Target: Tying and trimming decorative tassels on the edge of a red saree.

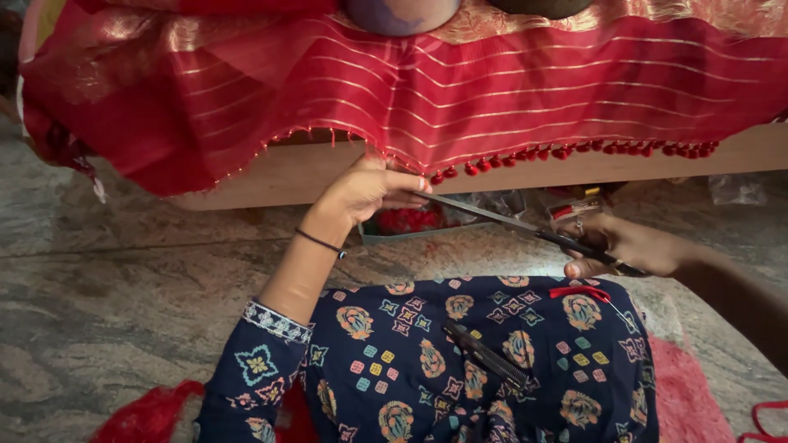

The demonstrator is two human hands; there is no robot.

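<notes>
Two hands worked at the tasselled hem of a red cloth (460,90) draped over a wooden bed (312,168). The left hand (365,193) pinched the hem at about 12 o'clock, fingers closed on a tassel (437,177). The right hand (628,246), at 3 o'clock, was closed around the handles of scissors (509,221), blades pointing toward the left fingertips. A black comb (486,357) lay on the lap.

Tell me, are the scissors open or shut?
Shut, it seems: the scissors show as one thin blade line, running from the right hand toward the left hand.
</notes>
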